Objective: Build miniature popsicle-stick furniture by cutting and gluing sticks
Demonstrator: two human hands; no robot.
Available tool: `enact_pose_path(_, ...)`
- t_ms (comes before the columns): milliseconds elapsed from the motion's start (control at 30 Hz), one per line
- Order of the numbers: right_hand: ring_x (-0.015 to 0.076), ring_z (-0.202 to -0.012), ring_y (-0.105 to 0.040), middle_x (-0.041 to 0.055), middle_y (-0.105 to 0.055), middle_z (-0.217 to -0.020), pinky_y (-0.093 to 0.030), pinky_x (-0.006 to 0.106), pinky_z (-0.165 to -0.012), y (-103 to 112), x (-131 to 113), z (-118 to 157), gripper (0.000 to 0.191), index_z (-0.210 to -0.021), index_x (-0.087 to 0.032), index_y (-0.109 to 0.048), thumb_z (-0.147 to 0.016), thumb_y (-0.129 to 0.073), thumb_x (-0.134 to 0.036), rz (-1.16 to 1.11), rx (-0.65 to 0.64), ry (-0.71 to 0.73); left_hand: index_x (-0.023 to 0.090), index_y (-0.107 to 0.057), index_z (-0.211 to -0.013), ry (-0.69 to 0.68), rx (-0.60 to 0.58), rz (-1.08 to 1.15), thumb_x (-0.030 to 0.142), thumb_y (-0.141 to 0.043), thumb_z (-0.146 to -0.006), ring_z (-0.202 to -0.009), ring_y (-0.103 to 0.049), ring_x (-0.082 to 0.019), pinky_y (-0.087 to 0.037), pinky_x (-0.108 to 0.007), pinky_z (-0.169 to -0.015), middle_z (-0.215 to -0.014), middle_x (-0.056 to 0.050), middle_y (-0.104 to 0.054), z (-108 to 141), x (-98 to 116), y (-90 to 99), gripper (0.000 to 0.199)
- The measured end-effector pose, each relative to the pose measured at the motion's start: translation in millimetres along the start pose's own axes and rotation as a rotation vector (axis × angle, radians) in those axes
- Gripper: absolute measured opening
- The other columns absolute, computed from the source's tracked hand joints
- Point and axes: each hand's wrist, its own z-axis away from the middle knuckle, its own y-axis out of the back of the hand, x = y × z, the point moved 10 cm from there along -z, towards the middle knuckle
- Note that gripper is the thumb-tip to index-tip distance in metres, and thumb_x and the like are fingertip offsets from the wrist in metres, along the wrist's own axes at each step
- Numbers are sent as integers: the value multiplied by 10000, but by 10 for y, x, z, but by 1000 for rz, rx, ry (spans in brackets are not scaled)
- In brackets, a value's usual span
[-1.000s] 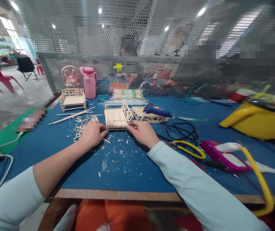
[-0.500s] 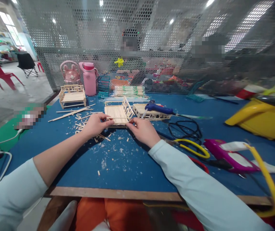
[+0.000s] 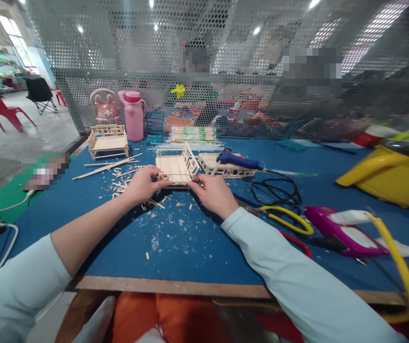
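A miniature bed of thin wooden sticks (image 3: 171, 165) sits on the blue table, with a slatted base and a raised railing on its right side. Along its front edge runs a thin wooden stick (image 3: 180, 175). My left hand (image 3: 143, 185) pinches the left end of that stick, thumb and fingers closed. At the front right corner my right hand (image 3: 216, 194) is closed in a pinch on the other end. Just behind my right hand, a blue glue gun (image 3: 236, 159) rests on a second stick model (image 3: 208, 164). Fingertips partly hide the bed's front corners.
Loose sticks (image 3: 106, 166) and offcuts lie left of the bed. A finished-looking stick bench (image 3: 108, 142) stands behind them, near a pink bottle (image 3: 133, 116). Yellow-handled pliers (image 3: 290, 216), a purple glue gun (image 3: 351, 231) and a black cord (image 3: 276, 190) occupy the right side.
Almost nothing differs. Both hands keep their pinch at the bed's front edge, and the view has shifted very slightly.
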Motion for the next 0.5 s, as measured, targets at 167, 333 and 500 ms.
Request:
enact_pose_path(167,169,-649,-554,56,-657,-718,-338,261,-604,-66,-55,5,227,-836,-163,-653,-850,-514,-342,-75,-46,34,160,-692,-835,1,-15,-12,278,-655,-748,-897,-583,-194,-468,-342,-823,-979,-77,-630,-12,-60,25,152)
enact_pose_path(333,147,-616,-518,-3,-579,-650,-350,242,-574,-91,-6,46,125,-899,-185,-557,-795,-494,-213,-192,-167,63,152,-528,-1237,22,-69,1,244,-707,-655,-947,-574,-202,-500,-339,-780,-1240,-137,-554,109,-154,189,616)
enact_pose_path(500,115,-588,-494,-8,-577,-697,-393,226,-558,-24,4,118,93,-835,-210,-438,-814,-373,-146,-349,-287,95,115,-539,-1171,119,162,26,237,-573,-754,-851,-576,-166,-485,-297,-714,-1069,-111,-623,291,-121,625,436)
